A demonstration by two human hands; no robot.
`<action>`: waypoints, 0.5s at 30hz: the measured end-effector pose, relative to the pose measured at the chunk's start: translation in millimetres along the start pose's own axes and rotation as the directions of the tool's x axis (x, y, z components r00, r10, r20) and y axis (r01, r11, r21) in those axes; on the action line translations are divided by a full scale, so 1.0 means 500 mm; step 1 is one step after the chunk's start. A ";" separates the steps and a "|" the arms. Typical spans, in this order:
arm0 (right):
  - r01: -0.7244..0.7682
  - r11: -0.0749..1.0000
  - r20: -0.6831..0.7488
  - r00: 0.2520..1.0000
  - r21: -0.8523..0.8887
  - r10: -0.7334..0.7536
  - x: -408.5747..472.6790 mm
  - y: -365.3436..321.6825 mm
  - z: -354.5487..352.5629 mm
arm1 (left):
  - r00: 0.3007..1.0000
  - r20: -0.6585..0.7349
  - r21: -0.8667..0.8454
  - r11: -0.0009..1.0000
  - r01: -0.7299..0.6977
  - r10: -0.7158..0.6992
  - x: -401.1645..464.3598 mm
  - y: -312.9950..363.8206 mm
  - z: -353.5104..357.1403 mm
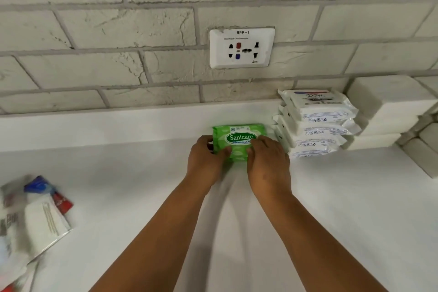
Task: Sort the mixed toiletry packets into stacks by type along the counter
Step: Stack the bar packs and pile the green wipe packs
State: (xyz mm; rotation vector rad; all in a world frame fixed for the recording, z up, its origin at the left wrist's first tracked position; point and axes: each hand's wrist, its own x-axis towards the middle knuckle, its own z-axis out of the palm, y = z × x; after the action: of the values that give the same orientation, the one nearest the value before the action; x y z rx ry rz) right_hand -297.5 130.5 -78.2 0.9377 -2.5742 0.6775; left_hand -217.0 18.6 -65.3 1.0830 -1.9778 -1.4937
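Note:
A green Sanicare wipes packet (pixel 238 134) lies on the white counter (pixel 343 197) against the back ledge. My left hand (pixel 206 159) grips its left end and my right hand (pixel 269 161) grips its right end. Just to its right stands a stack of several white Dove packets (pixel 315 123). At the far left lies a blurred pile of mixed packets (pixel 33 216), white with blue and red parts.
White boxes (pixel 388 111) are stacked at the back right beside the Dove stack, with more at the right edge. A wall socket (pixel 241 47) sits on the brick wall above the green packet.

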 end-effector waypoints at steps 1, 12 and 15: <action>-0.007 1.000 0.034 0.999 0.025 0.006 0.002 0.001 0.000 | 1.000 0.003 0.001 1.000 0.003 -0.003 -0.004 0.002 -0.002; 0.012 0.974 0.170 0.984 0.225 -0.051 -0.063 -0.151 -0.066 | 0.995 -0.097 0.050 0.998 -0.029 0.034 -0.091 0.007 -0.178; -0.027 0.933 0.235 0.970 0.358 -0.062 -0.117 -0.246 -0.088 | 0.981 -0.183 0.117 0.992 -0.052 0.072 -0.140 -0.013 -0.280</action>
State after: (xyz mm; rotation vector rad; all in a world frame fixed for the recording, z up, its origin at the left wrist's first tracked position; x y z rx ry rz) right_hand -166.7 101.2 -27.4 1.2225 -2.6973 1.1207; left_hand -70.7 -10.9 -18.1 1.1511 -1.9637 -1.2147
